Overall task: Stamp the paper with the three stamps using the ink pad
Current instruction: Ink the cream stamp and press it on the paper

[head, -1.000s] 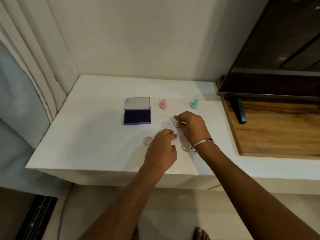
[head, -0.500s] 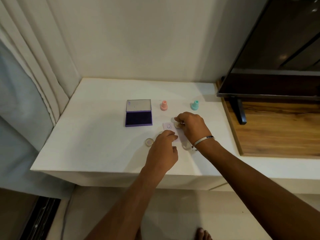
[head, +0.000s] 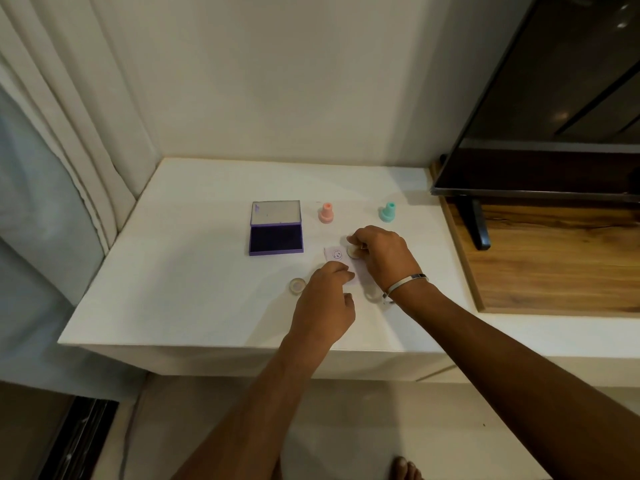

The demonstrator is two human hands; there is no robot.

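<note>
Two hands at work on a small paper (head: 341, 263) lying on a white table (head: 194, 278), taken here as the sheet's landmark. The left hand (head: 323, 308) pins the near edge of the paper with its fingertips (head: 343, 271), the other fingers curled and holding nothing. The right hand (head: 381, 256) grasps a pale round stamp (head: 354, 252) and presses it on the far right part of the paper, just beside a purple smiley print (head: 337, 253). Judged risks: if the stamp is rocked or slid while lifting, the fresh mark may smear; if the left fingertips release early, the light sheet may cling to the stamp face and lift with it; a placement this close to the smiley print may overlap it; the right wrist, which wears a metal bracelet (head: 407, 283), may brush wet ink. The paper appears pale lilac, thin and flat, largely hidden beneath both hands. Beyond the paper stand a pink stamp (head: 326, 213) and a teal stamp (head: 387, 212), both upright and apart; to the far left lies the open ink pad (head: 276, 238), dark purple. Two round caps (head: 297, 285) rest near the paper's near side, one left, one partly hidden under the right wrist.
</note>
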